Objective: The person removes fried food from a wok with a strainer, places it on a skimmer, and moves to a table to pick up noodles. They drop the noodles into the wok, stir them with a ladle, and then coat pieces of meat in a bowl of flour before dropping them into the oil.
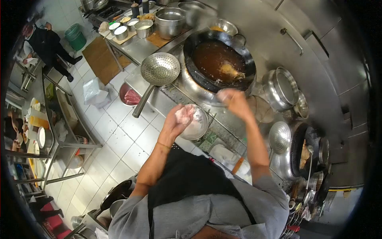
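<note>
My left hand (177,124) is closed round a pale, flour-dusted piece of meat (185,114), held above a metal bowl of white flour (195,128). Beside the near rim of a black wok (189,65), my right hand (235,101) is smeared by motion, and its fingers cannot be made out. Dark oil fills the wok, with a golden battered piece (231,72) frying at its right side. A perforated ladle (160,69) rests left of the wok, its handle pointing toward me.
Red meat (132,96) lies in a bowl at the left. Steel pots (170,23) and small containers stand on the back counter. A second wok (304,153) is at the right. A person in a dark apron (45,44) stands at the far left.
</note>
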`<move>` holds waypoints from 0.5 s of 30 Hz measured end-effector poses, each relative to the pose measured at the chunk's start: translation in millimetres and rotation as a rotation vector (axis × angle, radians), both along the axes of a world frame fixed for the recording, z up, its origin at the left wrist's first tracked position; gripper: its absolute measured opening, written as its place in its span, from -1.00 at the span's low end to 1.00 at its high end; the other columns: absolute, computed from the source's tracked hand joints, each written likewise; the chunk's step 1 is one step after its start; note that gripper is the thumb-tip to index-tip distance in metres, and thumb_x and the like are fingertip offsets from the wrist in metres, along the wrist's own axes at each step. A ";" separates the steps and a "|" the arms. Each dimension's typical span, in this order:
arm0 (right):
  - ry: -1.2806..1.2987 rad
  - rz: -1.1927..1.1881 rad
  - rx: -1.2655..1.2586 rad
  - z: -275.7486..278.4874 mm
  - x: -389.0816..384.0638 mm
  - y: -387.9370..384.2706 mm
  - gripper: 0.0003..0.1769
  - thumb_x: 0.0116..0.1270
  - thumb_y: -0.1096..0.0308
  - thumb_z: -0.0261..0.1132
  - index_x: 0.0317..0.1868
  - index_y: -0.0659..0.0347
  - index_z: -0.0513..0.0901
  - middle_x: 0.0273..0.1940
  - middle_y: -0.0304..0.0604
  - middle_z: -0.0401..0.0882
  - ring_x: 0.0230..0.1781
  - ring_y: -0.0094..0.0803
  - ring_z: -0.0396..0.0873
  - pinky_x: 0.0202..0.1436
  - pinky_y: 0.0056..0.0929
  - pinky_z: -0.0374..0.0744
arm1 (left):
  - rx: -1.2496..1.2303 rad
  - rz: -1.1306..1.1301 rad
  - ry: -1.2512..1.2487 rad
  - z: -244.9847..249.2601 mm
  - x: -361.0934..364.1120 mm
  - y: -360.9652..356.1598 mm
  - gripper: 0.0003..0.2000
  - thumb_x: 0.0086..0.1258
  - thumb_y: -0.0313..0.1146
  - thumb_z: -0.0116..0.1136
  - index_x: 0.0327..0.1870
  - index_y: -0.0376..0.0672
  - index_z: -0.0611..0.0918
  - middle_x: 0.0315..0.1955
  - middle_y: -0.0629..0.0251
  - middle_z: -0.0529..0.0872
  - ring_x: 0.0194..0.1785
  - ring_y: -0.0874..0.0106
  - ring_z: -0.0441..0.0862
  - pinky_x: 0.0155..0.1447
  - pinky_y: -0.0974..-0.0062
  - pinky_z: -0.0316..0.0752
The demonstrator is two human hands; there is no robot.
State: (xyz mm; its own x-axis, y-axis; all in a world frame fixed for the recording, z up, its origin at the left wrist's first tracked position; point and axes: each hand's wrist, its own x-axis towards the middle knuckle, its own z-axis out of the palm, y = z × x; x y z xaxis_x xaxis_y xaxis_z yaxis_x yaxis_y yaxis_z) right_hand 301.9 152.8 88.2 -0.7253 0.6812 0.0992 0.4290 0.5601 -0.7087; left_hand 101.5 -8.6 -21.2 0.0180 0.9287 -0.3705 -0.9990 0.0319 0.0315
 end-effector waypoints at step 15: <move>0.466 -0.028 -0.684 -41.9 -3.3 -54.6 -0.81 0.21 0.58 0.24 -0.14 0.32 0.54 -0.33 -0.23 0.51 -0.38 -0.50 0.48 -0.30 -0.50 0.51 | 0.240 -0.400 0.643 37.8 26.1 24.3 -0.71 0.31 -0.30 0.13 0.00 -0.22 0.50 -0.14 0.18 0.63 -0.19 0.31 0.68 -0.34 0.33 0.68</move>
